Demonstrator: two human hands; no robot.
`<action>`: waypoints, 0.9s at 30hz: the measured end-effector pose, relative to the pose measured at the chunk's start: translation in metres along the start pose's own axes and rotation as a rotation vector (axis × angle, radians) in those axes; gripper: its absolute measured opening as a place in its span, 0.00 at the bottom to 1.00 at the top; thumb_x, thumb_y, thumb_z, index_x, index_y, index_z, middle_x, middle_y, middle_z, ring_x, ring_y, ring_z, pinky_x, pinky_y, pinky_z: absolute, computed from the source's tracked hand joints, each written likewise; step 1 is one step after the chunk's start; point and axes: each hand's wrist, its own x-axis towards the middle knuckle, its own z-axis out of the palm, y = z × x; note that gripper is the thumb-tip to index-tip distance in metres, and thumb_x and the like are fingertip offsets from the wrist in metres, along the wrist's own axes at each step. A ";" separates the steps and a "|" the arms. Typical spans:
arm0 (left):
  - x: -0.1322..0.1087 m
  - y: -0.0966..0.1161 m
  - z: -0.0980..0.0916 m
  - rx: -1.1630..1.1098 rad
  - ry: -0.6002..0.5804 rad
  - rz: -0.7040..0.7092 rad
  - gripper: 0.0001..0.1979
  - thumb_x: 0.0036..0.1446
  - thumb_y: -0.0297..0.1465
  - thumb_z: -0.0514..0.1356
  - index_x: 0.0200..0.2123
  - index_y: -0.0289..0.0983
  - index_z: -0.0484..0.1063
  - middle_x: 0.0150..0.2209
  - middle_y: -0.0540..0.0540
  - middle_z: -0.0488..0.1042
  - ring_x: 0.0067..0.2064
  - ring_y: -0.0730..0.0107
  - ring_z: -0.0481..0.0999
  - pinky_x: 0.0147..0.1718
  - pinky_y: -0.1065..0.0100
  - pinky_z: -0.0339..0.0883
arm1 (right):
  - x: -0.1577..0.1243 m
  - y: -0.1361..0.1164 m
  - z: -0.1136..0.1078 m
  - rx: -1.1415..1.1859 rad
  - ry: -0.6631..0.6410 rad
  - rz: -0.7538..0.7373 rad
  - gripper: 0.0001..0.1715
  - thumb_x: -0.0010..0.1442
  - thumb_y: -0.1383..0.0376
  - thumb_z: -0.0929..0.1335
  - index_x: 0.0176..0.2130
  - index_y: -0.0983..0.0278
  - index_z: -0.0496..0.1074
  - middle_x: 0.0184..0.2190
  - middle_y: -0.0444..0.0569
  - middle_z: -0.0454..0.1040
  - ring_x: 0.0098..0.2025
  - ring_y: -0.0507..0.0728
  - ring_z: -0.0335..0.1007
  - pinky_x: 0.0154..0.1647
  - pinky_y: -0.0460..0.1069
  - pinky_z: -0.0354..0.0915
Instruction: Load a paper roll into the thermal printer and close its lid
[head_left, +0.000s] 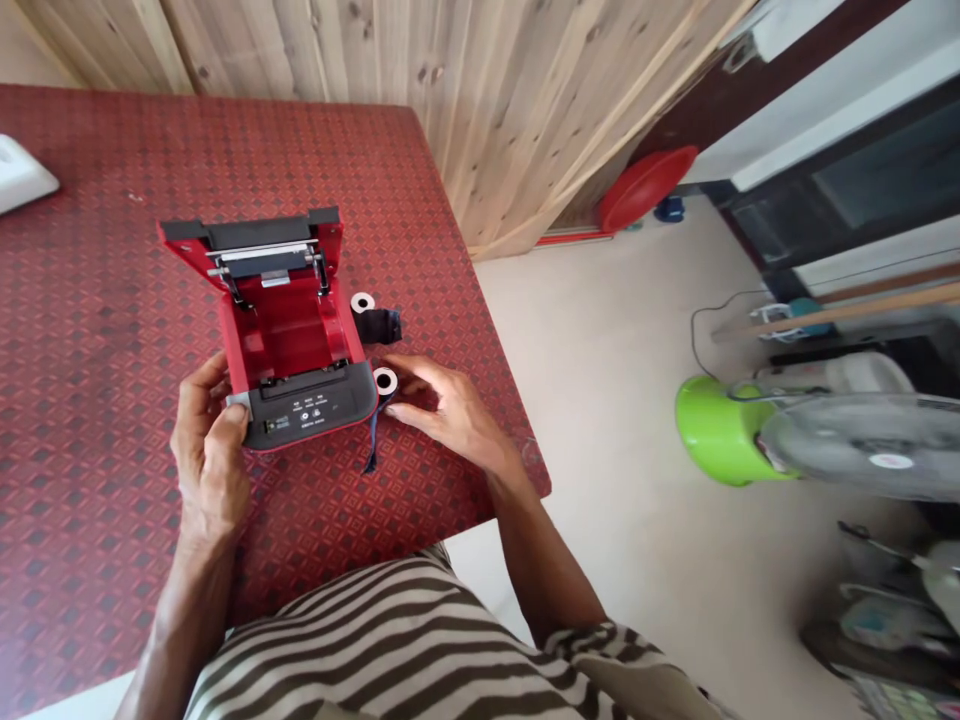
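Note:
A red and black label printer (300,340) sits on the table with its lid raised, showing a bare red compartment. My left hand (210,440) grips its front left corner, thumb on the dark control panel. At the printer's right side, a small white-ended paper roll (386,380) lies between the thumb and fingers of my right hand (442,405). A dark strip (371,445) trails below that roll. Just behind it is a second white-ended roll (363,302), with a crumpled black piece (380,326) beside it.
The red patterned table (97,330) ends to the right of my right hand. A white object (22,175) lies at its far left. Wooden panelling (390,60) stands behind. On the floor to the right are a green stool (720,430) and a fan (870,445).

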 end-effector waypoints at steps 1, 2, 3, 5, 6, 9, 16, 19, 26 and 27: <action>0.000 -0.001 0.000 0.004 0.002 -0.007 0.31 0.64 0.41 0.63 0.67 0.35 0.77 0.56 0.40 0.83 0.51 0.57 0.80 0.49 0.60 0.72 | 0.000 -0.002 -0.009 0.019 -0.002 0.027 0.26 0.67 0.60 0.77 0.63 0.57 0.80 0.57 0.53 0.87 0.54 0.61 0.86 0.56 0.60 0.81; 0.000 -0.002 -0.001 0.010 0.002 -0.015 0.31 0.63 0.42 0.62 0.67 0.36 0.77 0.57 0.40 0.83 0.52 0.56 0.80 0.49 0.59 0.72 | 0.002 -0.003 -0.018 0.029 0.020 0.050 0.24 0.67 0.59 0.77 0.61 0.57 0.81 0.56 0.52 0.87 0.53 0.61 0.87 0.55 0.60 0.81; 0.001 -0.002 -0.001 0.012 0.001 -0.021 0.32 0.63 0.42 0.62 0.67 0.36 0.77 0.57 0.40 0.83 0.52 0.55 0.81 0.50 0.58 0.72 | 0.007 -0.003 -0.027 0.022 0.066 0.060 0.19 0.69 0.59 0.76 0.58 0.57 0.83 0.53 0.51 0.88 0.51 0.61 0.87 0.54 0.59 0.81; 0.001 -0.002 -0.001 0.014 0.001 -0.024 0.32 0.62 0.42 0.63 0.67 0.37 0.77 0.58 0.40 0.83 0.53 0.54 0.81 0.50 0.58 0.73 | 0.027 0.001 -0.041 -0.036 0.181 0.039 0.12 0.71 0.60 0.74 0.51 0.58 0.86 0.50 0.49 0.89 0.50 0.60 0.87 0.57 0.59 0.80; 0.001 -0.001 -0.001 0.015 0.004 -0.022 0.32 0.62 0.41 0.63 0.67 0.37 0.77 0.58 0.40 0.84 0.53 0.54 0.81 0.51 0.58 0.72 | 0.040 0.004 -0.045 -0.077 0.216 0.010 0.11 0.70 0.62 0.73 0.50 0.58 0.86 0.49 0.48 0.89 0.51 0.60 0.86 0.59 0.59 0.79; 0.001 0.001 -0.001 0.015 0.012 -0.009 0.31 0.62 0.40 0.64 0.66 0.36 0.79 0.56 0.41 0.85 0.52 0.56 0.81 0.49 0.60 0.73 | 0.085 0.016 -0.044 -0.177 0.136 -0.061 0.18 0.67 0.70 0.73 0.55 0.57 0.85 0.55 0.49 0.87 0.55 0.60 0.85 0.62 0.59 0.77; 0.000 0.007 -0.001 0.052 0.023 -0.002 0.31 0.61 0.44 0.66 0.64 0.35 0.81 0.51 0.41 0.85 0.48 0.57 0.81 0.47 0.60 0.74 | 0.130 0.025 -0.015 -0.314 -0.154 -0.156 0.19 0.67 0.68 0.75 0.56 0.57 0.82 0.52 0.49 0.86 0.53 0.63 0.81 0.60 0.60 0.74; 0.000 0.008 -0.001 0.056 0.015 -0.009 0.31 0.61 0.44 0.65 0.65 0.36 0.80 0.52 0.41 0.85 0.48 0.57 0.81 0.47 0.59 0.75 | 0.127 0.023 -0.017 -0.284 -0.131 -0.133 0.14 0.67 0.65 0.75 0.52 0.58 0.82 0.49 0.49 0.86 0.51 0.62 0.80 0.57 0.59 0.74; -0.001 0.014 -0.001 0.148 -0.019 -0.038 0.30 0.65 0.43 0.62 0.67 0.37 0.78 0.54 0.42 0.85 0.51 0.54 0.82 0.52 0.56 0.77 | 0.093 -0.042 -0.054 -0.158 0.047 -0.202 0.24 0.68 0.48 0.76 0.57 0.56 0.80 0.51 0.48 0.81 0.50 0.61 0.78 0.55 0.58 0.76; -0.001 0.015 -0.001 0.161 -0.026 -0.038 0.30 0.66 0.42 0.61 0.67 0.37 0.77 0.55 0.41 0.85 0.52 0.54 0.82 0.53 0.55 0.77 | 0.086 -0.055 -0.056 -0.093 0.010 -0.201 0.26 0.68 0.45 0.75 0.58 0.55 0.80 0.51 0.47 0.81 0.51 0.61 0.79 0.55 0.58 0.76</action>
